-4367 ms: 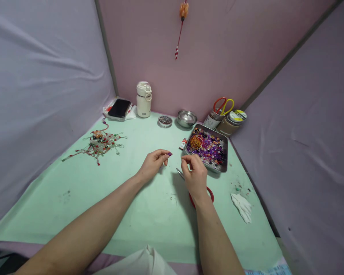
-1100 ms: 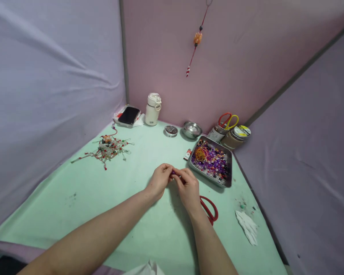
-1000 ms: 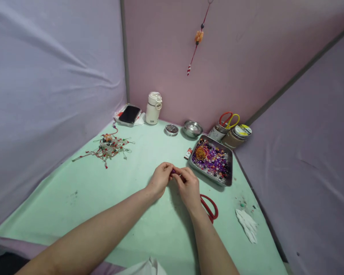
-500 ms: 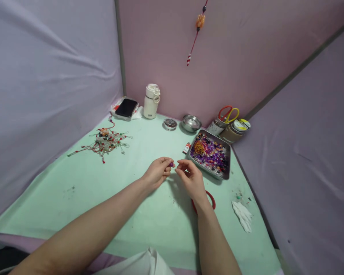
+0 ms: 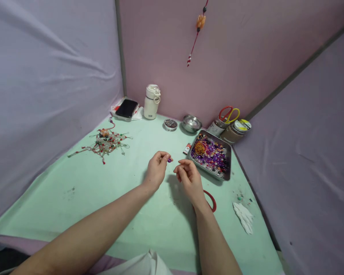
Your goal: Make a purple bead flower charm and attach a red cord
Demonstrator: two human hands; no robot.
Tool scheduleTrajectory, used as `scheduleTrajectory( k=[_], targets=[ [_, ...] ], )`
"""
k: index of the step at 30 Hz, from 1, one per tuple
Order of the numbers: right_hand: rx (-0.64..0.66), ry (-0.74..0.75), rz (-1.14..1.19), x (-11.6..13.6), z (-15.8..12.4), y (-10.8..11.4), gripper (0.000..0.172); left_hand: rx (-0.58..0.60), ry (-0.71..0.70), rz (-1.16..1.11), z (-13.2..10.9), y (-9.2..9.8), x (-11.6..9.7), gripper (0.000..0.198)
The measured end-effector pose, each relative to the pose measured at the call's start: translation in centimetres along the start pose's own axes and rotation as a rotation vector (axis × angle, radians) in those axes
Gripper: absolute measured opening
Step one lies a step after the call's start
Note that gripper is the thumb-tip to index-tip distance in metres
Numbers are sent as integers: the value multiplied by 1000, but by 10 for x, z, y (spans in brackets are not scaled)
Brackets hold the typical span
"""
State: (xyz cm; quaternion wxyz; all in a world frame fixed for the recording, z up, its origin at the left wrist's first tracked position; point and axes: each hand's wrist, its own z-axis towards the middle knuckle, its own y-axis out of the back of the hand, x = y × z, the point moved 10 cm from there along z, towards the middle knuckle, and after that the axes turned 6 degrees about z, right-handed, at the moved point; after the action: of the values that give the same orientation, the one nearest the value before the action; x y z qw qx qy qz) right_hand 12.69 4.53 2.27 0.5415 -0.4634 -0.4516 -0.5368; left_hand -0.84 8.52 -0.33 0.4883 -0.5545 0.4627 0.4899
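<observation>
Purple beads point(image 5: 169, 160) stick out from between the thumb and fingertips of my left hand point(image 5: 156, 170), which is closed on them above the green table cover. A short gap to the right is my right hand point(image 5: 189, 176), its fingers curled and the thumb drawn in towards the index finger. Whatever thin thing may be in that pinch is too small to make out. Below my right wrist lies a pair of red-handled scissors point(image 5: 213, 202), partly hidden by the forearm.
A metal tray of mixed beads point(image 5: 229, 164) stands right of my hands, a small red-and-white packet point(image 5: 187, 148) beside it. Behind are a metal bowl point(image 5: 191, 124), a round tin point(image 5: 170, 124) and a white bottle point(image 5: 151, 105). Beaded strings point(image 5: 107, 142) lie left; a white cloth point(image 5: 243, 217) lies right.
My left hand has turned over and risen slightly, moving a little away from my right hand with the purple beads. The right fingers have curled in somewhat.
</observation>
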Motion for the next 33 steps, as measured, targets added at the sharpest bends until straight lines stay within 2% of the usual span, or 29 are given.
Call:
scheduleTrajectory(
  k=[4, 11, 15, 18, 22, 27, 33],
  targets=[
    [-1, -36, 73, -7, 1, -3, 23, -45, -40, -23, -1, 4, -1, 17],
    [-27, -117, 108, -18, 2, -2, 27, 0, 54, -212, -3, -6, 12, 20],
    [-44, -118, 86, -14, 2, -1, 26, -13, 45, -164, -3, -4, 11, 20],
    [-56, -127, 78, -12, 2, 1, 27, -44, -20, -67, -2, 2, 4, 19],
    [-66, -116, 72, -10, 3, 3, 26, -49, -57, -36, -2, 3, 2, 18],
    [-65, -69, 37, -3, 1, 3, 23, 10, 21, -151, -3, -6, 10, 18],
    [-67, 42, -63, 9, 1, 4, 10, 85, 100, -272, -9, -18, 14, 20]
  ],
)
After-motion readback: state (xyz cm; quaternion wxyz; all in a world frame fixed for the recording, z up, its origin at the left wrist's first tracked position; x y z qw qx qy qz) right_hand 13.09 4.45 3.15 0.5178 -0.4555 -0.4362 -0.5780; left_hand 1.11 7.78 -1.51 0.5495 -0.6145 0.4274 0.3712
